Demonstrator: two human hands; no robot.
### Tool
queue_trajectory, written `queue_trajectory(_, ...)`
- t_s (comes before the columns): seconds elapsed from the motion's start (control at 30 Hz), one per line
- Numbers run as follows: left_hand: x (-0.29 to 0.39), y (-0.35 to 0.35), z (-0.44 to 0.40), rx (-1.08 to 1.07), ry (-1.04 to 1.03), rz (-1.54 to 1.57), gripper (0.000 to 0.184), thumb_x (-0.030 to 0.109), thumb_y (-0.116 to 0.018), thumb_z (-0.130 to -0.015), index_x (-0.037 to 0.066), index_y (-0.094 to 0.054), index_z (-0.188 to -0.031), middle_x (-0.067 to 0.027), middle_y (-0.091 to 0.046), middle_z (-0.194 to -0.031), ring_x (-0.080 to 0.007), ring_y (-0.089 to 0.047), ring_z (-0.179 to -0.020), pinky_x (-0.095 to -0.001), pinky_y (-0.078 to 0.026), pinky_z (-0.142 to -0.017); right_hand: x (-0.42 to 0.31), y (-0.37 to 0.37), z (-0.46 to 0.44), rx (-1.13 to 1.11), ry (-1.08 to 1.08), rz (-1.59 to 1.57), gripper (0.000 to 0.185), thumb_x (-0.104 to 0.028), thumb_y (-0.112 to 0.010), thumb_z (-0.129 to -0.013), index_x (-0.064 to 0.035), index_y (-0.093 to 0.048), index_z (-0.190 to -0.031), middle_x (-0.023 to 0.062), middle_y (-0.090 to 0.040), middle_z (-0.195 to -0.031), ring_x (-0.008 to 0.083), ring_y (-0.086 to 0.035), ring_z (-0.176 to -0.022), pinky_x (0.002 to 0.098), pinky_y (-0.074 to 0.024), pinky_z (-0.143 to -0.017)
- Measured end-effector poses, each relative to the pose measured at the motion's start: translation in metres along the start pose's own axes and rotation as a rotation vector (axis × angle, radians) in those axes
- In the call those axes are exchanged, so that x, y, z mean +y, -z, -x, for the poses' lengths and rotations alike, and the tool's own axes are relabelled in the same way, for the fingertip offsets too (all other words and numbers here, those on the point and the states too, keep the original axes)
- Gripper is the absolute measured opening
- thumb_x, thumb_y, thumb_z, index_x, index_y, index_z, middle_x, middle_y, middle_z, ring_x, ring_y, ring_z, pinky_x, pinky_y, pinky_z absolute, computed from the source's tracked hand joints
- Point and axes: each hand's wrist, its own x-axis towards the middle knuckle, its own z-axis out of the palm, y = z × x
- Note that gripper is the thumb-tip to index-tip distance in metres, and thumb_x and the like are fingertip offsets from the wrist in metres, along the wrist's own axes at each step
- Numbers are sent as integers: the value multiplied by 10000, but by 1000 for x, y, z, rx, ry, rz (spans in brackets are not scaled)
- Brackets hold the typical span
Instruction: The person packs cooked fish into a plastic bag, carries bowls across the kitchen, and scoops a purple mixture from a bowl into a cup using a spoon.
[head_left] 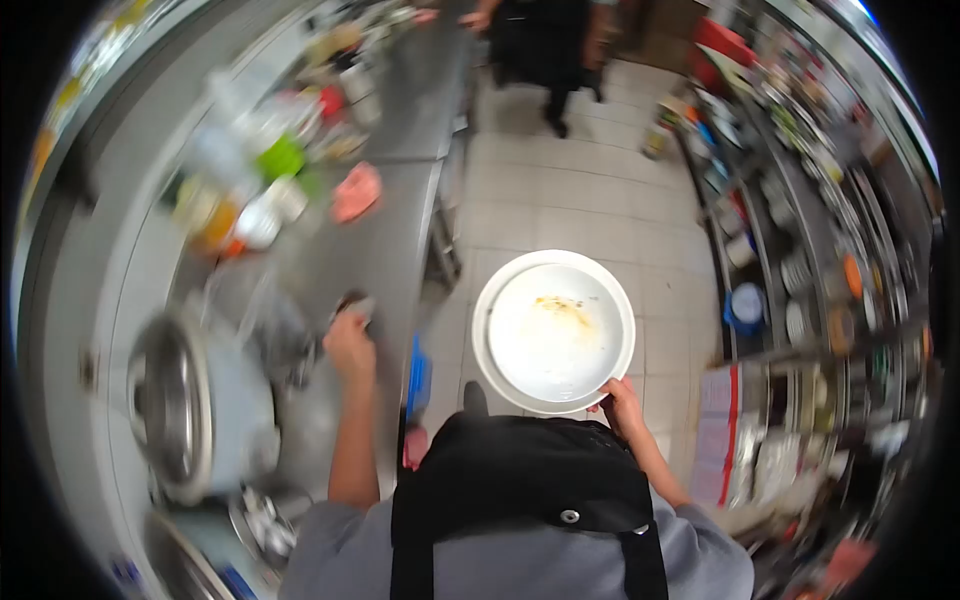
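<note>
My right hand point(624, 408) grips the near rim of a white bowl point(520, 330), which sits nested in a slightly larger white dish point(622, 345). Yellow-brown food residue marks the inside of the bowl. Both are held out over the floor, just in front of my apron. Over the steel counter on the left, my left hand point(350, 347) is closed around a small dark and whitish item point(355, 304), blurred and too small to name. A clear plastic bag point(262, 300) lies to the left of that hand.
A large rice cooker point(200, 405) stands on the counter point(390, 240), with a pink cloth point(356, 192) and several blurred containers farther back. Stocked shelves point(775, 270) line the right side. Another person point(540, 45) stands in the tiled aisle point(560, 190) ahead.
</note>
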Motion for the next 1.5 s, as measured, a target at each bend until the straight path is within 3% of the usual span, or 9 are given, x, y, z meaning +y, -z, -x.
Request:
queue_trajectory(0.23,-5,-95,-91,27,-195,-113,78,-41,-561,-792,1,-560,-858,-146,-553,-1007,-327,-571,-873,-434,-461,-750,-20,48,-26,154,117,-184,278,-148,-502,-804,43,-546,-1002,127,-626,-752,189,-598,-570,290,-480,-528)
queue_trajectory(0.3,57,-96,-113,-228,95,34,91,-15,-586,-818,-1,-567,-906,-134,-539,-1061,-300,-578,-838,-412,-467,-726,-22,62,-38,228,145,-212,281,-151,-503,-802,48,-549,-995,130,-626,-744,190,-601,-571,288,-482,-526)
queue_trajectory(0.53,288,-192,-154,-604,-157,674,131,139,-602,-898,22,-638,-853,-100,-592,-698,-198,-574,-578,-314,-448,-558,-62,126,-89,489,220,-342,278,-152,-514,-788,68,-563,-950,127,-622,-697,189,-594,-539,275,-469,-507)
queue_trajectory(0.73,506,-142,-232,-887,-950,1104,183,183,-675,-841,66,-598,-724,-78,-506,-553,-225,-523,-468,-320,-409,-434,-129,215,-150,546,315,-316,256,-139,-516,-785,67,-575,-925,121,-626,-704,181,-586,-523,275,-467,-488)
queue_trajectory(0.77,541,-135,-239,-751,-1100,1303,442,141,-783,-725,123,-377,-551,-25,-356,-489,-184,-369,-385,-288,-272,-370,-142,230,-161,563,346,-310,253,-137,-515,-786,66,-578,-924,119,-627,-711,179,-585,-522,275,-468,-487)
queue_trajectory(0.97,658,-155,-274,-617,-1261,1788,367,6,-785,-701,92,-442,-602,-3,-444,-578,-117,-392,-399,-251,-224,-353,-207,308,-226,602,409,-286,280,-133,-507,-791,55,-543,-995,112,-622,-745,179,-575,-522,280,-463,-480)
queue_trajectory(1.1,691,-213,-314,-229,-1166,1964,468,-63,-740,-675,100,-334,-508,12,-293,-512,-104,-282,-378,-268,-159,-370,-246,320,-289,664,413,-341,210,-144,-506,-805,30,-574,-900,92,-602,-698,179,-545,-518,295,-446,-496)
queue_trajectory(1.3,759,-293,-362,-126,-845,1944,490,-62,-748,-660,106,-315,-502,14,-302,-511,-107,-263,-379,-260,-128,-386,-297,364,-375,672,449,-371,222,-147,-502,-789,37,-562,-898,107,-607,-700,178,-561,-518,281,-442,-477)
queue_trajectory(1.5,819,-409,-498,-297,-1232,1689,421,-25,-789,-675,106,-402,-573,-11,-440,-566,-151,-413,-406,-279,-252,-369,-367,385,-460,802,517,-195,255,-131,-497,-768,46,-546,-945,119,-608,-727,188,-562,-518,294,-437,-439)
